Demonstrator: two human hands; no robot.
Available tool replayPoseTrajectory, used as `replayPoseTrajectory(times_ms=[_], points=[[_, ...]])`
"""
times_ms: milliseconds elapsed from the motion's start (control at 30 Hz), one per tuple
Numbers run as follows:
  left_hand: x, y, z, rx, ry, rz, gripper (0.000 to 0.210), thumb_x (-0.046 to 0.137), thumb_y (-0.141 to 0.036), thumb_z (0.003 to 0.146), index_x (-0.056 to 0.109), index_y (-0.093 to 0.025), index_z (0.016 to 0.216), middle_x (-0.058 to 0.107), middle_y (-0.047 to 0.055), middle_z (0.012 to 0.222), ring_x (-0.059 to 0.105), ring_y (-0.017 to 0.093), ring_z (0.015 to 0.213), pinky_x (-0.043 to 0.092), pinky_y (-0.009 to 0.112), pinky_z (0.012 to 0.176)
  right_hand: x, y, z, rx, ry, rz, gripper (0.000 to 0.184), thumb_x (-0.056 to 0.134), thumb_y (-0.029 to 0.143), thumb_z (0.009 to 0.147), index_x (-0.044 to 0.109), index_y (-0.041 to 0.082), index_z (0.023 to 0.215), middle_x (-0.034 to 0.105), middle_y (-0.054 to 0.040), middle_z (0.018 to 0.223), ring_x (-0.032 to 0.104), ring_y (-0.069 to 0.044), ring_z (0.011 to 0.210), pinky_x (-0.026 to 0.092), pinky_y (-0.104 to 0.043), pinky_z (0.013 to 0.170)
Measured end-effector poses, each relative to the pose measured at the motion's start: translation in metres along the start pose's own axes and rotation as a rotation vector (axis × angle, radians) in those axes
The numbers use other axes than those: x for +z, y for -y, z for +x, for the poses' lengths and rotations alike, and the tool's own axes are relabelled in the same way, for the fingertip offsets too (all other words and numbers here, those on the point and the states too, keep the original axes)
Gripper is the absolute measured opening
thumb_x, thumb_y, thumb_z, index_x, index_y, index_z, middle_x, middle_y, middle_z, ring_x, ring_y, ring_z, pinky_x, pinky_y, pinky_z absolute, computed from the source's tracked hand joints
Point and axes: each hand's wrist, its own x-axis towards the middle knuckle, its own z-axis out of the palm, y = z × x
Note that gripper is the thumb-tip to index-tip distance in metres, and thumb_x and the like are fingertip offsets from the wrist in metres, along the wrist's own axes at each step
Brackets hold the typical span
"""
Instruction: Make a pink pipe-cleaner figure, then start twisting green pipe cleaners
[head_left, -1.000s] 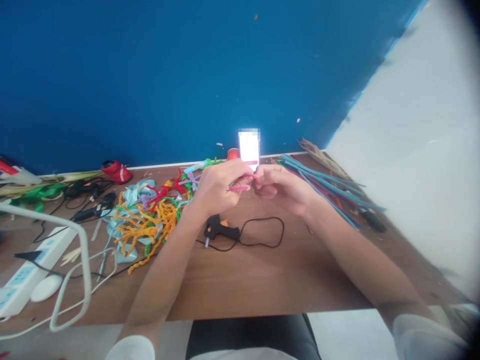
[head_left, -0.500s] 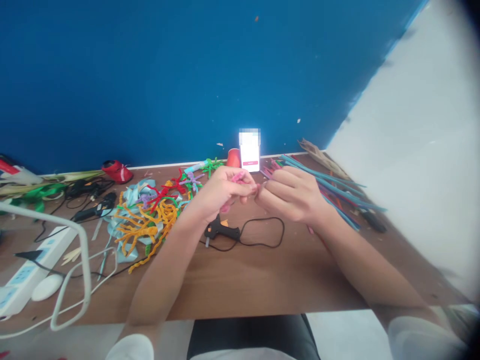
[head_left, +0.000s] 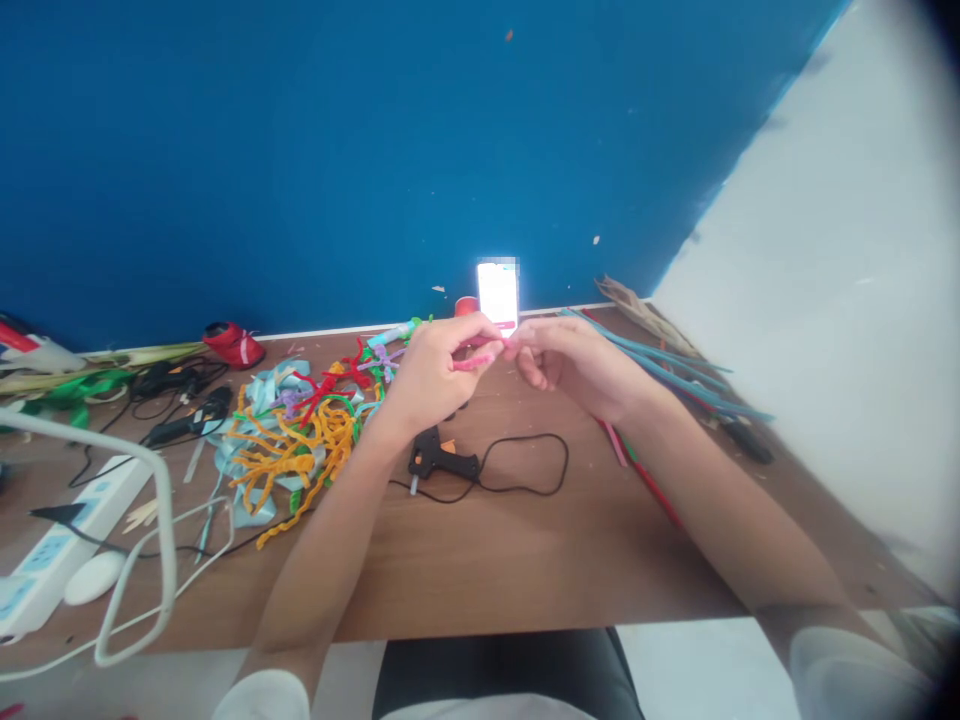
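A bent pink pipe cleaner [head_left: 474,361] is gripped in my left hand [head_left: 435,372], closed with thumb and fingers around it. My right hand [head_left: 574,360] meets it from the right, its thumb and forefinger pinched at the pipe cleaner's end while the other fingers curl loosely below. Both hands are raised above the table [head_left: 525,570], in front of a lit phone [head_left: 498,295] that stands upright by the wall. Below my left hand lies a black glue gun [head_left: 444,458] with its cord looped to the right.
Tangled orange pipe cleaners [head_left: 281,455] and pale blue ribbon [head_left: 262,390] spread over the left. A white power strip [head_left: 75,540] and a bent white tube [head_left: 166,530] sit at the near left. Straight blue pipe cleaners [head_left: 675,370] lie at the right, partly behind my forearm.
My right hand has turned from a fist, knuckles up, to a pinch with its lower fingers loosened. My left hand has rotated, showing more of the pink pipe cleaner.
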Motion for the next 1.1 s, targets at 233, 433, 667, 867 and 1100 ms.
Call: replayPoseTrajectory(times_ms=[233, 433, 667, 867, 1100], points=[[0.002, -0.001, -0.001, 0.13, -0.02, 0.145, 0.012, 0.059, -0.012, 0.087, 0.069, -0.018, 0.085, 0.066, -0.001, 0.071, 0.048, 0.01, 0.06, 0.037, 0.025, 0.059, 0.004, -0.009, 0.003, -0.013, 0.0, 0.123, 0.016, 0.069, 0.024, 0.076, 0.061, 0.019, 0.064, 0.043, 0.007, 0.048, 0.031, -0.007, 0.048, 0.02, -0.024, 0.049], [0.001, -0.006, -0.004, 0.054, 0.013, 0.129, 0.01, 0.061, -0.013, 0.082, 0.063, -0.017, 0.073, 0.053, -0.005, 0.058, 0.038, 0.007, 0.053, 0.031, 0.024, 0.054, 0.009, -0.017, 0.004, -0.203, -0.098, -0.004, 0.021, 0.071, 0.026, 0.077, 0.058, 0.018, 0.062, 0.045, 0.0057, 0.058, 0.031, -0.008, 0.056, 0.021, -0.025, 0.054], [-0.006, -0.012, -0.004, -0.011, 0.042, 0.051, 0.014, 0.059, -0.02, 0.089, 0.064, -0.016, 0.076, 0.052, -0.004, 0.06, 0.038, 0.007, 0.053, 0.029, 0.022, 0.05, 0.01, -0.006, -0.003, -0.349, -0.101, -0.332, 0.018, 0.064, 0.022, 0.082, 0.059, 0.019, 0.066, 0.048, 0.0046, 0.059, 0.037, -0.009, 0.058, 0.026, -0.026, 0.055], [-0.009, -0.009, -0.004, 0.128, 0.066, 0.152, 0.015, 0.056, -0.014, 0.089, 0.066, -0.017, 0.079, 0.059, -0.003, 0.064, 0.042, 0.009, 0.056, 0.032, 0.026, 0.056, -0.002, -0.005, 0.0, -0.113, 0.156, -0.141, 0.022, 0.053, 0.025, 0.088, 0.066, 0.018, 0.071, 0.047, 0.0053, 0.051, 0.035, -0.009, 0.05, 0.023, -0.026, 0.05], [-0.009, -0.003, -0.006, 0.189, 0.107, 0.192, 0.012, 0.058, -0.012, 0.087, 0.067, -0.019, 0.083, 0.064, -0.002, 0.071, 0.048, 0.01, 0.061, 0.035, 0.027, 0.06, 0.004, -0.011, 0.0, -0.114, 0.092, -0.045, 0.022, 0.056, 0.019, 0.077, 0.061, 0.018, 0.056, 0.038, 0.0071, 0.047, 0.023, -0.007, 0.047, 0.014, -0.027, 0.049]])
